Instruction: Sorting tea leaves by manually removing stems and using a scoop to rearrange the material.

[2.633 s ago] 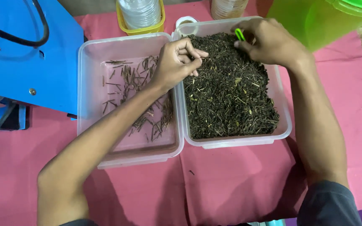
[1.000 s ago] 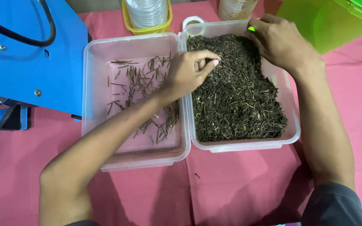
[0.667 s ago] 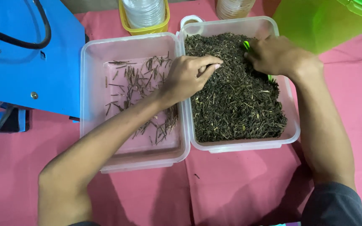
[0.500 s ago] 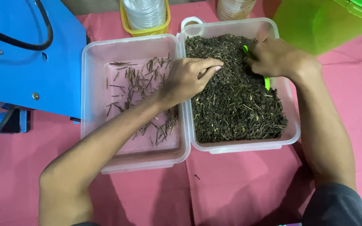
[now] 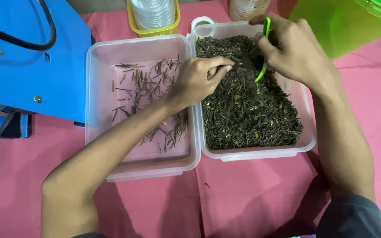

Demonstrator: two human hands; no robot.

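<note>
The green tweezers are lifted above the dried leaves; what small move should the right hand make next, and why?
Probably lower the green tweezers in the right hand back into the dried leaves to pinch one pale stem. Their tips hang just above the pile, apparently empty, and light stems still lie among the leaves. The left hand rests at the tub's edge, beside the tub of sorted stems.

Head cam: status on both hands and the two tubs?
Right hand grips green tweezers over the leaf tub. Left hand pinched at leaf edge, contents unclear. Stem tub alongside. Nothing obstructing.
</note>
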